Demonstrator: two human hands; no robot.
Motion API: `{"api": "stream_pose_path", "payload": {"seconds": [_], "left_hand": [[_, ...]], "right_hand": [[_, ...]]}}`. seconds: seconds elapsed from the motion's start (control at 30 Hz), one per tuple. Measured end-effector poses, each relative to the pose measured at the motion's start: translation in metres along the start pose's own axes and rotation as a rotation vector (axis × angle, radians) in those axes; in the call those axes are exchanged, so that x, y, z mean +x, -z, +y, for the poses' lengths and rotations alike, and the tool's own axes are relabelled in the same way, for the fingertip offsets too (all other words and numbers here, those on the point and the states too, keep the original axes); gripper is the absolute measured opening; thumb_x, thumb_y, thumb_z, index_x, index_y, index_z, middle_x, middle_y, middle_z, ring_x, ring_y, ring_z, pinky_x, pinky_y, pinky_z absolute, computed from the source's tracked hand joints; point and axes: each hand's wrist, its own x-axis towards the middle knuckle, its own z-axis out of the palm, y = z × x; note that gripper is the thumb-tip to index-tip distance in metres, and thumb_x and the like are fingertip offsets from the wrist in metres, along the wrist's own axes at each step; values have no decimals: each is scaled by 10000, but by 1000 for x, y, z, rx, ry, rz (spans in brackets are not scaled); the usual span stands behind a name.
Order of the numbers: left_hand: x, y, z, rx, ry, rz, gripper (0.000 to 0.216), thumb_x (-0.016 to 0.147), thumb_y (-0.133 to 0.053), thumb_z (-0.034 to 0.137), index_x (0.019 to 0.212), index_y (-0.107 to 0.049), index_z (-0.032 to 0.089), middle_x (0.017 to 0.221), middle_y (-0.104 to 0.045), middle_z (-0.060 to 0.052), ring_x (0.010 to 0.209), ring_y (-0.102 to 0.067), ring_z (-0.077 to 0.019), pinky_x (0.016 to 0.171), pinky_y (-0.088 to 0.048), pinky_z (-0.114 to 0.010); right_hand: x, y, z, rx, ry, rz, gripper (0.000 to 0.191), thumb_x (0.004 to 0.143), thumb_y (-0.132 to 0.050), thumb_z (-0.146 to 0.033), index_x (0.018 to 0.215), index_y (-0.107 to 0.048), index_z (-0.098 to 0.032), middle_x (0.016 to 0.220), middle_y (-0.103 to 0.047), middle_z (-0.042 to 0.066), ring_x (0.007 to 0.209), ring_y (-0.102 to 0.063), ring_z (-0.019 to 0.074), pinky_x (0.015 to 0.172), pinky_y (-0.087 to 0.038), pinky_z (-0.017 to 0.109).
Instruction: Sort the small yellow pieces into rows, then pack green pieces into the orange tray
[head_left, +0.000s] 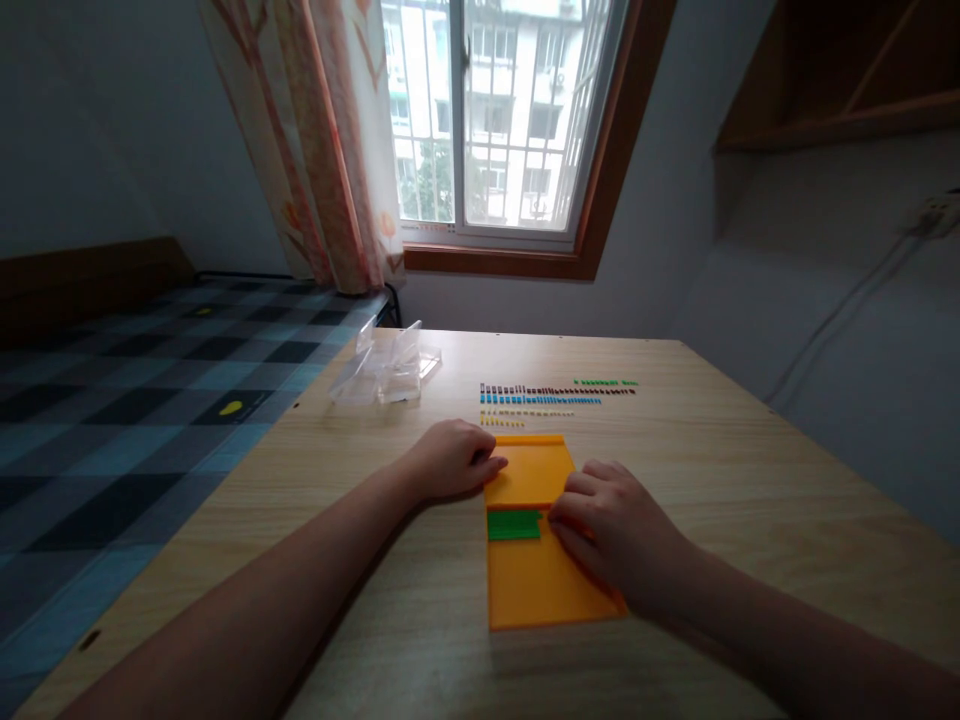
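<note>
A shallow orange tray (555,590) lies on the table, with a ridge dividing it into a far and a near section. Just below the ridge, at the left, sits a block of green strips (514,525) packed side by side. My left hand (456,460) is closed at the tray's far left edge, its thumb over the rim. Over the tray's right side, my right hand (619,525) has its fingers pinched together at the right end of the green strips. Whatever lies between those fingertips is too small or hidden to make out.
Beyond the tray, small pieces lie in rows: green (606,382), dark brown (559,391), blue (540,400), pale (525,413) and yellow (501,422). Clear plastic boxes (397,370) stand at the far left of the wooden table (375,620). A checked bed (150,420) adjoins the left.
</note>
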Motion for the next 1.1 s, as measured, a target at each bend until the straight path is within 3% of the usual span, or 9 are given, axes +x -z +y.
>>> {"api": "stream_pose_path", "payload": {"seconds": [0.7, 1.1], "left_hand": [[1, -1, 1, 11, -12, -7, 371, 900, -564, 423, 614, -594, 189, 636, -637, -31, 596, -524, -159, 565, -292, -284], [1, -1, -1, 0, -4, -17, 362, 885, -591, 426, 611, -591, 189, 629, -626, -24, 599, -522, -158, 569, -303, -281]], "right_hand": [[8, -7, -2, -60, 0, 63, 169, 916, -668, -230, 773, -757, -244, 774, -698, 19, 809, -545, 193, 782, -351, 355], [2, -2, -3, -23, 11, 40, 211, 933, -596, -200, 803, -760, -230, 765, -693, 28, 780, -556, 193, 766, -375, 352]]}}
